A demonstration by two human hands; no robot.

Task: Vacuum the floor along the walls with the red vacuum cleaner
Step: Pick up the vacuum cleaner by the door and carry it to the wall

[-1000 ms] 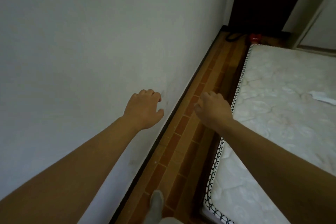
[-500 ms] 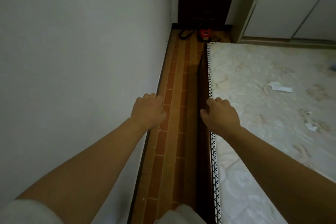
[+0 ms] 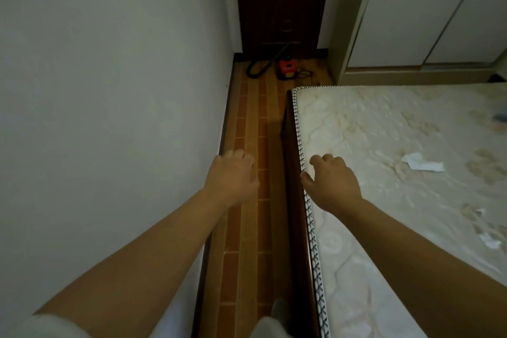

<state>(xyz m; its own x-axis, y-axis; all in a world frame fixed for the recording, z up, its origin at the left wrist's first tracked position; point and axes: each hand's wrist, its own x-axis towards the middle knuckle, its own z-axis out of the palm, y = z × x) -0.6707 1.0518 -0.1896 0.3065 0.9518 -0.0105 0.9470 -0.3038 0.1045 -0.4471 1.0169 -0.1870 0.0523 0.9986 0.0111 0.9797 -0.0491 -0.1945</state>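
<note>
Wall [image 3: 109, 90] running down the left. Left hand [image 3: 233, 175] hanging beside it, fingers loosely curled, empty. View now swinging square onto the floor strip [image 3: 255, 132]: red vacuum cleaner [image 3: 287, 68] coming centre, far end, by the door [image 3: 282, 3], well apart from both hands. Right hand [image 3: 332, 181] hovering over mattress [image 3: 384, 132] edge, loosely curled, empty. Likely walking to fetch it.

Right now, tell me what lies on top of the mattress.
Crumpled white paper scraps lie on the mattress, toward its right side. A bluish thing at the right edge is too blurred to name. The right hand and forearm hide part of it.
</note>
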